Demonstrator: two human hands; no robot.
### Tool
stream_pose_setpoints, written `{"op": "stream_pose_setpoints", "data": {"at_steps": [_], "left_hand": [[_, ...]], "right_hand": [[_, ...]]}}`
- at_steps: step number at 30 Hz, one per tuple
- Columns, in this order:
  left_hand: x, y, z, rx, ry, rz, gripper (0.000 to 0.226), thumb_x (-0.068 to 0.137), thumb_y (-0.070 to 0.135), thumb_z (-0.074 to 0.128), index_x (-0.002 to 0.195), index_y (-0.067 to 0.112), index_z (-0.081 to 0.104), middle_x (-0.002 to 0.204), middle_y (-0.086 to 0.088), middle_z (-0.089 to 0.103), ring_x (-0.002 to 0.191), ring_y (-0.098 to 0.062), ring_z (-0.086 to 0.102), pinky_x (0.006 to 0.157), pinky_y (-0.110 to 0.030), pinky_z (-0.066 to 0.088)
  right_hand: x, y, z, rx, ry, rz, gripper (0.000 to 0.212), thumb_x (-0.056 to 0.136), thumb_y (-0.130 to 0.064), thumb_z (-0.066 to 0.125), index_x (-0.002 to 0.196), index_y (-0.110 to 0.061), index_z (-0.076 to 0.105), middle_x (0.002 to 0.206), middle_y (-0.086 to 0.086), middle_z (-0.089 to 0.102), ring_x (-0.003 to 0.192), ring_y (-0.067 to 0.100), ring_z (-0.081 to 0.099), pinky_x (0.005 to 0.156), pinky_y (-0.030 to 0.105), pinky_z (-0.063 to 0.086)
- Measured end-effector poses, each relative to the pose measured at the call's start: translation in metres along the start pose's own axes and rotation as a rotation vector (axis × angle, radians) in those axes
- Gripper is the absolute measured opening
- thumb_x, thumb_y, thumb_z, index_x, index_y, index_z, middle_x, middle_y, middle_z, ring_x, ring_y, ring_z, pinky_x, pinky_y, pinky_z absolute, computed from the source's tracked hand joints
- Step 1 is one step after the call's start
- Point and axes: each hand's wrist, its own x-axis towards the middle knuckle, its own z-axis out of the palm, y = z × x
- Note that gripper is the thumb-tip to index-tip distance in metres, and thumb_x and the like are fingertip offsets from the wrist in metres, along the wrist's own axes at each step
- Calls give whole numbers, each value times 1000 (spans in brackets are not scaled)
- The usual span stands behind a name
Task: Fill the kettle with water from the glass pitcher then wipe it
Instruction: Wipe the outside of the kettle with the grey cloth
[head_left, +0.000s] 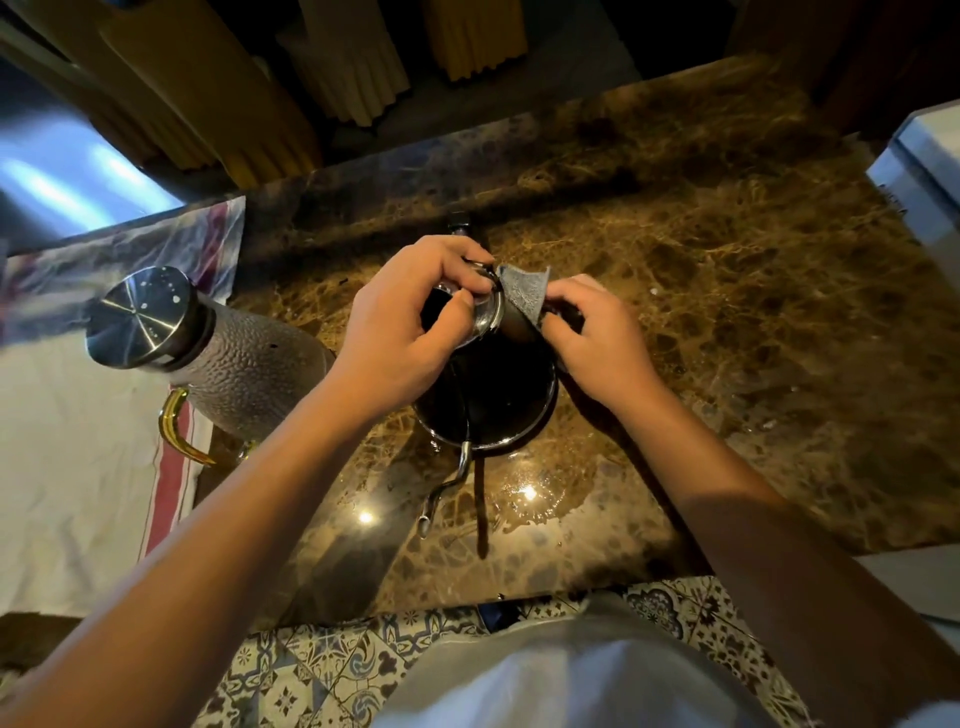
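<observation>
Wiping step in hand: kettle (485, 400), mid-counter toward the near edge, is steadied at its top by left hand (410, 317); grey cloth (522, 291) is pinched by right hand (597, 332). Pitcher (228, 358) capped, left edge. Next: cloth to be drawn around the body, probably.

A dark steel kettle (485, 395) is standing between both hands; a lidded textured glass pitcher (228, 358) is standing left of them.
</observation>
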Motion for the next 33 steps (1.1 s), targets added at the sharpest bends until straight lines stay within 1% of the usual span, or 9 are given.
{"op": "stream_pose_setpoints", "data": {"at_steps": [3, 6, 8, 11, 16, 23, 28, 30, 33], "left_hand": [[-2, -1, 5, 10, 56, -11, 20, 96, 19, 51, 109, 13, 65, 127, -2, 67, 121, -15, 62, 100, -49, 51], [-2, 0, 9, 28, 104, -29, 21, 96, 19, 51, 109, 10, 65, 127, -2, 68, 121, -15, 63, 101, -48, 51], [-1, 1, 12, 32, 134, -38, 21, 96, 19, 50, 108, 10, 65, 125, -1, 68, 120, -13, 63, 101, -46, 51], [-1, 1, 13, 29, 137, -34, 20, 96, 19, 51, 108, 11, 65, 126, 0, 68, 121, -12, 62, 101, -45, 51], [0, 1, 11, 35, 120, -25, 20, 96, 19, 51, 108, 11, 65, 126, 0, 68, 122, -13, 62, 102, -44, 51], [0, 3, 11, 68, 128, -24, 17, 97, 20, 51, 108, 18, 63, 126, 3, 68, 119, -7, 61, 101, -25, 47], [0, 0, 12, 0, 173, -7, 13, 95, 14, 55, 103, 14, 65, 123, -1, 70, 119, -13, 63, 101, -38, 51], [0, -3, 10, -2, 144, -2, 14, 95, 13, 55, 103, 9, 66, 123, -2, 70, 119, -13, 62, 102, -37, 50], [1, -4, 6, -15, 97, 9, 17, 95, 13, 55, 105, 8, 67, 124, -2, 69, 120, -12, 61, 103, -38, 49]], "right_hand": [[-19, -4, -2, 112, 29, 51, 8, 89, -7, 66, 94, -12, 62, 100, 2, 61, 89, 12, 60, 73, 27, 48], [-58, -21, 3, 200, 85, -2, 16, 87, -7, 72, 89, -13, 57, 94, 1, 59, 83, 7, 58, 71, 20, 48], [-83, -25, 18, 144, 81, -52, 15, 88, -14, 73, 88, -14, 58, 96, 0, 57, 84, 12, 60, 70, 30, 54], [-112, -12, 43, 21, 58, -55, 11, 86, -19, 69, 86, -16, 59, 96, 0, 56, 78, 22, 59, 63, 46, 53], [-112, -6, 38, 14, 120, 38, 15, 82, -24, 68, 81, -20, 53, 86, -7, 52, 70, 24, 57, 59, 48, 50], [-117, -20, 49, -44, 119, -37, 14, 85, -19, 77, 78, -17, 64, 85, -7, 61, 66, 18, 60, 56, 42, 51], [-122, -18, 52, -140, 97, -3, 12, 82, -20, 76, 80, -21, 65, 85, -5, 63, 62, 19, 58, 53, 41, 52], [-122, -17, 50, -88, 89, 53, 12, 83, -21, 73, 81, -24, 61, 85, -9, 59, 67, 18, 59, 58, 42, 52], [-122, -15, 45, -18, 99, 128, 16, 89, -14, 68, 87, -21, 54, 88, -11, 51, 76, 14, 53, 66, 40, 50]]}}
